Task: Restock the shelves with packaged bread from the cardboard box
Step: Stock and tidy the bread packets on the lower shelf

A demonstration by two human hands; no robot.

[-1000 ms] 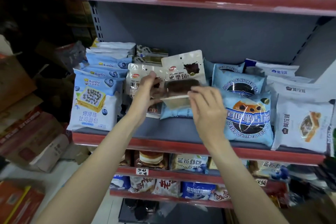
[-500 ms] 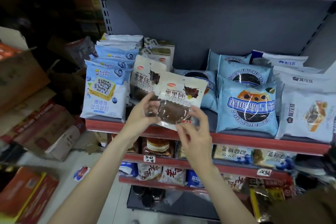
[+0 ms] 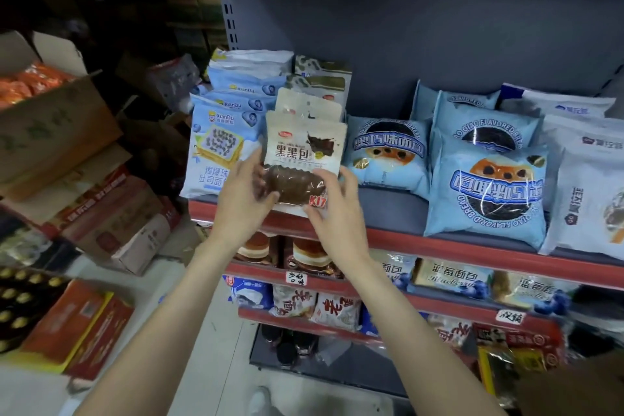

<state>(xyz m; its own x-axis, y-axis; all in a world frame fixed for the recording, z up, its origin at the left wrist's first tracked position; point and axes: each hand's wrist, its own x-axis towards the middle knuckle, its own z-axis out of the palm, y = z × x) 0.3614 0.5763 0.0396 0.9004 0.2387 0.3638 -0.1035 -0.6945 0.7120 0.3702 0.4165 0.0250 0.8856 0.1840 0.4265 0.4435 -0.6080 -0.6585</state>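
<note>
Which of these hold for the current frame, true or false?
1. Both hands hold the brown chocolate bread packet with a white top. True: left hand and right hand each keep a grip on its lower part.
2. The packet lies flat on the shelf. False: it is upright at the red shelf edge.
3. Light blue toast bread bags stand to its left. True.
4. The shelf's right end holds orange bags. False: white bread bags stand there.

Our forearms reach up toward twelve o'clock; our left hand [image 3: 243, 192] and right hand [image 3: 332, 209] each curl fingers in a grip.
</note>
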